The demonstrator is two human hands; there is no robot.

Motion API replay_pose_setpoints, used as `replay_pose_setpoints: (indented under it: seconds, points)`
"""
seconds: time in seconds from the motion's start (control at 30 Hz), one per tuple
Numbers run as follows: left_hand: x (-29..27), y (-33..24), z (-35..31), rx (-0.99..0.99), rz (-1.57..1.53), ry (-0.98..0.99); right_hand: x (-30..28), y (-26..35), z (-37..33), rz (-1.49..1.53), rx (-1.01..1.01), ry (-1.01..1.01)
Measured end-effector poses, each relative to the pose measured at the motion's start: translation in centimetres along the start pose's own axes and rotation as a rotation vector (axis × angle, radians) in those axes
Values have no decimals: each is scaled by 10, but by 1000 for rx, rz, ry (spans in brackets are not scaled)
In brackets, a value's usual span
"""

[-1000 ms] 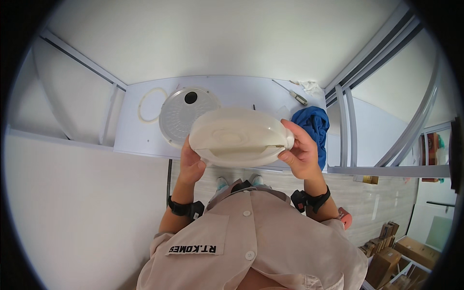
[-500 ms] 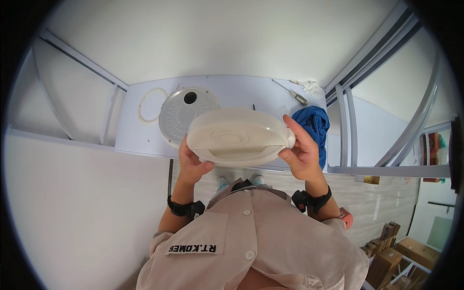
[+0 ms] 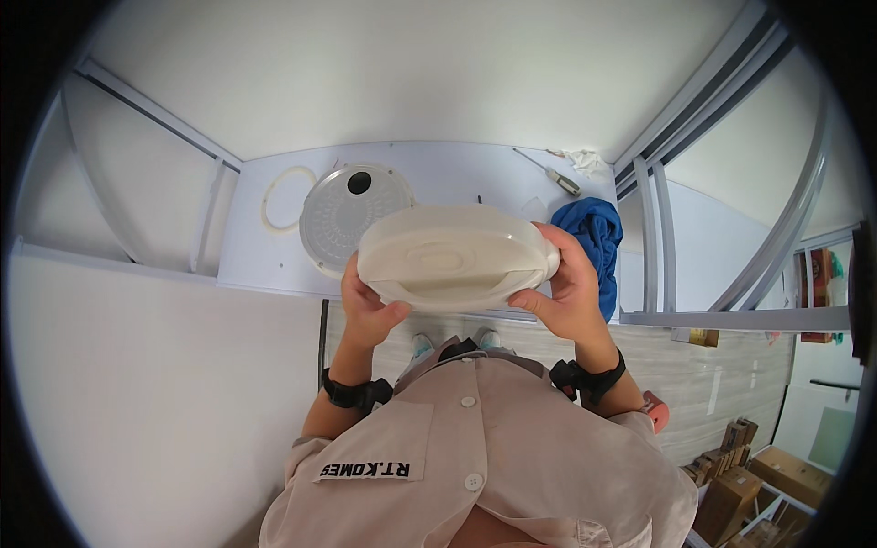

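Left hand (image 3: 365, 315) and right hand (image 3: 575, 288) each clasp one end of a smooth, off-white rounded housing (image 3: 452, 259), held up so that it overlaps the near edge of the table (image 3: 254, 267) in view. Should either grip loosen on that curved surface, the piece could tip and drop to the floor (image 3: 713, 388); swung left, it might knock the round grey disc (image 3: 352, 222)

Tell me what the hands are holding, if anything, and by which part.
An off-white rounded piece, held by its two ends: the left hand on its left end, the right hand on its right.
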State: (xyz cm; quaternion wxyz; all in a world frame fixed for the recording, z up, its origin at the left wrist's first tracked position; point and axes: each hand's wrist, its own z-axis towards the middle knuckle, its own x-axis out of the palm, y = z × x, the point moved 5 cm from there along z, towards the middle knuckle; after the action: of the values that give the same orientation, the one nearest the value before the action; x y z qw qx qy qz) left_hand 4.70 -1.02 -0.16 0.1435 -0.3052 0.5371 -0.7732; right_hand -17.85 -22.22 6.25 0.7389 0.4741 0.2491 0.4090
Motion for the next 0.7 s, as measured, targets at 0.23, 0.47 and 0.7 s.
replay_pose_setpoints:
  seconds: [0.23, 0.47, 0.7]
  points:
    - [5, -2, -5, -14, 24, -15, -4, -6, -3, 15, 20, 2]
    - [5, -7, -4, 25, 11, 0, -2, -6, -3, 47, 12, 48]
    - [11, -14, -2, -10, 39, 37, -9, -11, -4, 86, 2, 0]
